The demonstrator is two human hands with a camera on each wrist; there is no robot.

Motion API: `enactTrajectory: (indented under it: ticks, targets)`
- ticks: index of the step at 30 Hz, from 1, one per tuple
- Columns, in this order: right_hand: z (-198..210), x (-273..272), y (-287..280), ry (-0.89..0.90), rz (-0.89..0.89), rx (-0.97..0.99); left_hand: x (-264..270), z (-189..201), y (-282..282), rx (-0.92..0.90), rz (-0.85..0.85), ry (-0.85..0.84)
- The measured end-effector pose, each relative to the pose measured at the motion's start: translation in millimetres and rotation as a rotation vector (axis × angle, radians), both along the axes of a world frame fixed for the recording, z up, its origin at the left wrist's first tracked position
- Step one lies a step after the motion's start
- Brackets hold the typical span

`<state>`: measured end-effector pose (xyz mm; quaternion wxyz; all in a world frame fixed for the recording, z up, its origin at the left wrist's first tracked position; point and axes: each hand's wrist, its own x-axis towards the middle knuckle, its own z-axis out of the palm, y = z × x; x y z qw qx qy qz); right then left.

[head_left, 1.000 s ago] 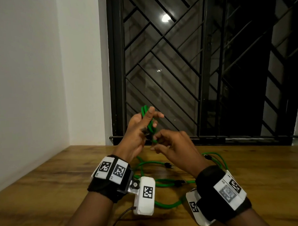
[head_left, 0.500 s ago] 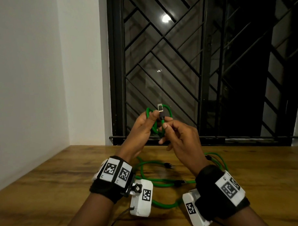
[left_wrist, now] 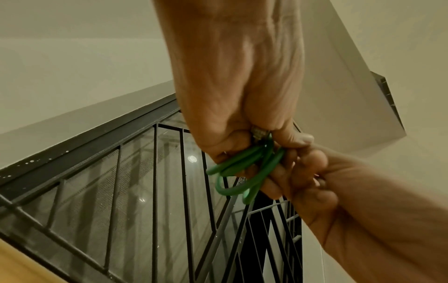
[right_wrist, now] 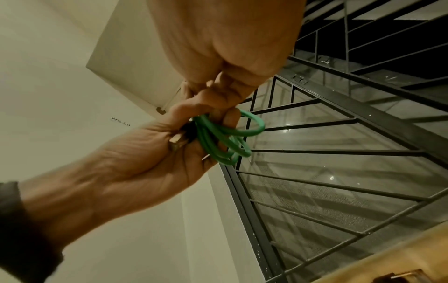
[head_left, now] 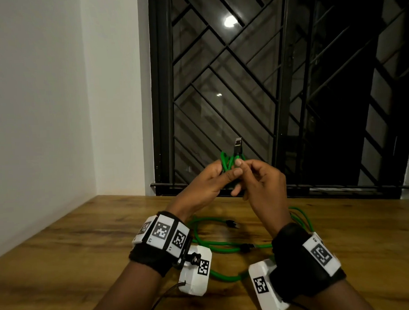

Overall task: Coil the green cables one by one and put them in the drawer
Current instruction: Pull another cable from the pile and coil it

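A small coil of green cable (head_left: 227, 163) is held up in front of the window, above the wooden table (head_left: 63, 252). My left hand (head_left: 208, 182) grips the bundled loops (left_wrist: 242, 168). My right hand (head_left: 253, 176) pinches the cable just below its metal-tipped plug (head_left: 237, 147), which points upward. The loops (right_wrist: 225, 137) also show in the right wrist view, pressed between both hands. More green cables (head_left: 216, 245) lie loose on the table beneath my wrists, with black plugs (head_left: 232, 224) at their ends. No drawer is in view.
A black window grille (head_left: 278, 94) stands right behind the hands. A white wall (head_left: 46, 102) closes the left side. The table runs out to the left and right of the loose cables.
The right hand brought the plug end up and over the loops, from below the left hand to above it. The loops have been squeezed tighter in the left hand.
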<state>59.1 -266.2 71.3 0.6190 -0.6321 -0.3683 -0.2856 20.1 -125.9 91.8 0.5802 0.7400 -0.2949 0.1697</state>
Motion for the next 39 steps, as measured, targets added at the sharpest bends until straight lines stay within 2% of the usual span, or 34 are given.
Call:
enactTrajectory:
  ticks: [4,8,12,14,15,19,21,23,27,30,33,39]
  targets:
    - [-1,2,1,0.000,0.000,-0.040,2,0,4,0.086,0.063,0.004]
    - [-1,10,-1,-0.004,-0.056,-0.064,0,-1,4,0.051,0.065,0.025]
    - [-3,11,-3,-0.122,-0.309,-0.042,-4,2,3,-0.060,-0.006,0.075]
    - [-2,12,-5,-0.117,-0.394,-0.037,-6,3,3,-0.108,-0.025,0.115]
    - [-2,12,-6,-0.093,-0.347,-0.067,-7,4,1,-0.130,-0.028,0.136]
    - [-1,2,-1,0.105,0.079,-0.177,-11,8,-3,-0.269,-0.071,0.174]
    - [-1,1,-1,0.051,0.121,-0.157,-13,9,-2,-0.293,-0.088,0.180]
    - [-1,3,-1,-0.013,0.080,-0.116,-13,9,-2,-0.283,-0.092,0.195]
    - [-2,10,-3,-0.074,-0.111,-0.005,-12,8,-10,-0.269,-0.108,0.236]
    - [0,11,-6,-0.150,-0.221,0.001,-10,5,-9,-0.263,-0.092,0.234]
    - [-1,11,-6,-0.185,-0.243,0.022,-8,5,-7,-0.257,-0.068,0.228]
    - [-2,9,-4,-0.138,-0.261,-0.027,-3,3,-9,-0.229,0.042,0.195]
